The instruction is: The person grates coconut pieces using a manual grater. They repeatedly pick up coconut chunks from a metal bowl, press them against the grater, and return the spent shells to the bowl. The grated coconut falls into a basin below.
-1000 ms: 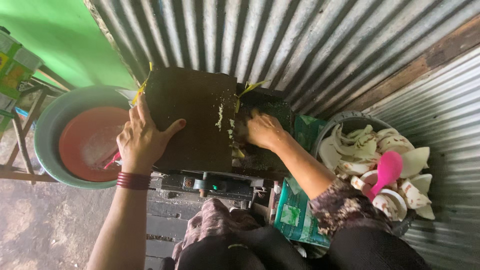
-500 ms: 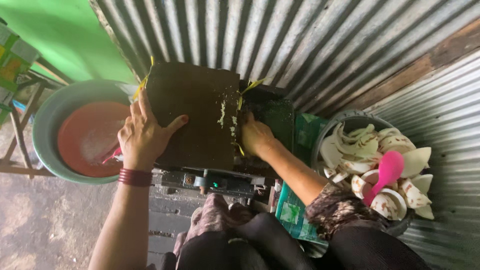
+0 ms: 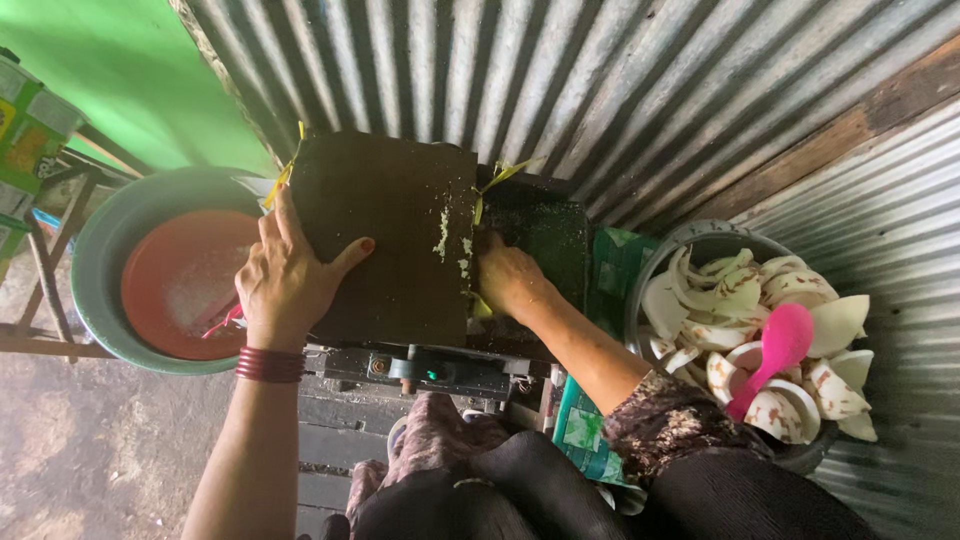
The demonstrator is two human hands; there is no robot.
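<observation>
**Hands at the dark machine cover**

While the left hand (image 3: 290, 275) lies flat on the dark cover (image 3: 390, 235) of the machine (image 3: 420, 365), its fingers are spread and released, and nothing is gripped by them. The cover is seen at the middle of the view, with white shreds (image 3: 443, 238) stuck along its 3 o'clock edge. The right hand (image 3: 507, 280) is pressed into the gap just beside that edge; its fingertips are hidden there, so whether anything is grasped cannot be told. At 9 o'clock from the cover, a green basin (image 3: 100, 250) is placed, with an orange-red bowl (image 3: 175, 280) held inside it. At 3 o'clock, a grey tub (image 3: 700, 240) is filled with white coconut pieces (image 3: 740, 295), and a pink spoon (image 3: 775, 350) is laid on them. Corrugated metal sheets (image 3: 600, 80) are seen behind, at 12 o'clock.
</observation>
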